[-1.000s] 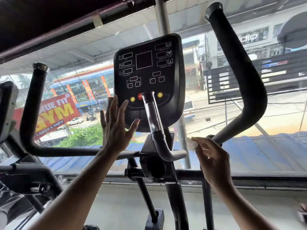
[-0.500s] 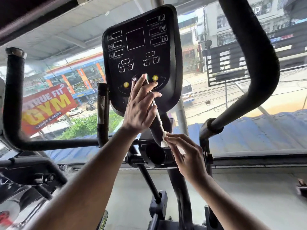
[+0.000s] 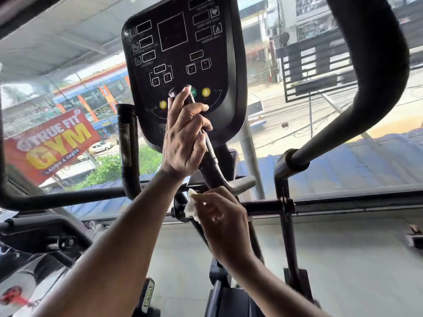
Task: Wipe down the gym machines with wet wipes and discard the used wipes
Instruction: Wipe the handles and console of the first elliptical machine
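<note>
A black gym machine stands before me, its console carrying display outlines and yellow and green buttons. A short black inner handlebar rises in front of the console. My left hand grips the upper part of that bar, fingers wrapped round it. Lower down, my right hand holds a crumpled white wet wipe against the machine's central joint at the base of the bar. Part of the wipe is hidden in the hand.
A thick black moving handle curves up on the right, another on the left. A second short handlebar stands left of the console. A window behind shows the street and a red gym banner. Another machine sits lower left.
My left hand went from flat by the console to gripping the inner handlebar. My right hand carried the wipe from the right handle's base leftward to the central joint. The view moved closer.
</note>
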`<state>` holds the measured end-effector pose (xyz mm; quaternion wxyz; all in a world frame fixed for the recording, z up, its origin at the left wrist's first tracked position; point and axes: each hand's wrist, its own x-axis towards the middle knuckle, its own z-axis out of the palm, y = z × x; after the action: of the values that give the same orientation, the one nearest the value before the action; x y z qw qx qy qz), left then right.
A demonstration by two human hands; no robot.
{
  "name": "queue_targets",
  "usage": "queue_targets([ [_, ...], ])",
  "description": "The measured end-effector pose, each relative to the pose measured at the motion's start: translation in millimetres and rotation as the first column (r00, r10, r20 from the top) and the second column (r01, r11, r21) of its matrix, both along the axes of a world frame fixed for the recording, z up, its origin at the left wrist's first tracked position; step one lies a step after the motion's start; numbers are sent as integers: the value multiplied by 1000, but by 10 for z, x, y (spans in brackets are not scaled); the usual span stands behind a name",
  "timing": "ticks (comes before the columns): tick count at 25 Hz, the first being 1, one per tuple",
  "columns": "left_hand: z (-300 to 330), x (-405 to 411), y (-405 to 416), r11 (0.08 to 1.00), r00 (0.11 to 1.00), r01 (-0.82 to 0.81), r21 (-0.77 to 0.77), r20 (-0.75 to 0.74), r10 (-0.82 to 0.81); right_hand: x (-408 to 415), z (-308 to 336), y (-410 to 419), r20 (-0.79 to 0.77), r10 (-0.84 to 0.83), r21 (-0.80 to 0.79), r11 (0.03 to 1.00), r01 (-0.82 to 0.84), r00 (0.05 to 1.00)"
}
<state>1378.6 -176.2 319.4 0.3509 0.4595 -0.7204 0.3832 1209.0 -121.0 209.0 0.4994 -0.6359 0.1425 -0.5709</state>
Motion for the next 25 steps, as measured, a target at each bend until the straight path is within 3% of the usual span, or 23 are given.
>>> queue_targets([
  [2, -26, 3, 10, 1000, 1000, 3, 1, 2, -3, -89, -218, 115, 7, 9, 65, 998, -10, 1000],
  [5, -34, -14, 7, 1000, 1000, 0, -11, 12, 0, -277, -277, -90, 74, -126, 88, 989, 120, 989],
  [11, 1, -36, 15, 1000, 1000, -23, -16, 14, 24, -101, 110, -488, 13, -211, -234, 950, 208, 977],
  [15, -9, -41, 4, 999, 999, -32, -6, 6, 32, -91, -107, -531, 64, -230, -356, 904, 238, 971],
  [17, 0, -39, 1, 1000, 1000, -25, -12, 1, 25, -171, -241, -561, 40, -200, -326, 924, 202, 979],
  [21, 16, -37, -4, 999, 999, -41, -16, 1, 41, -104, -55, -634, -56, -118, 28, 992, 120, 991],
  [23, 14, -51, 3, 999, 999, -54, 6, -1, 54, -54, 69, -600, -41, -136, 26, 990, 137, 990],
  [25, 17, -62, 50, 997, 998, -62, 48, 11, 61, -54, 2, -491, 47, -159, -89, 983, 163, 986],
])
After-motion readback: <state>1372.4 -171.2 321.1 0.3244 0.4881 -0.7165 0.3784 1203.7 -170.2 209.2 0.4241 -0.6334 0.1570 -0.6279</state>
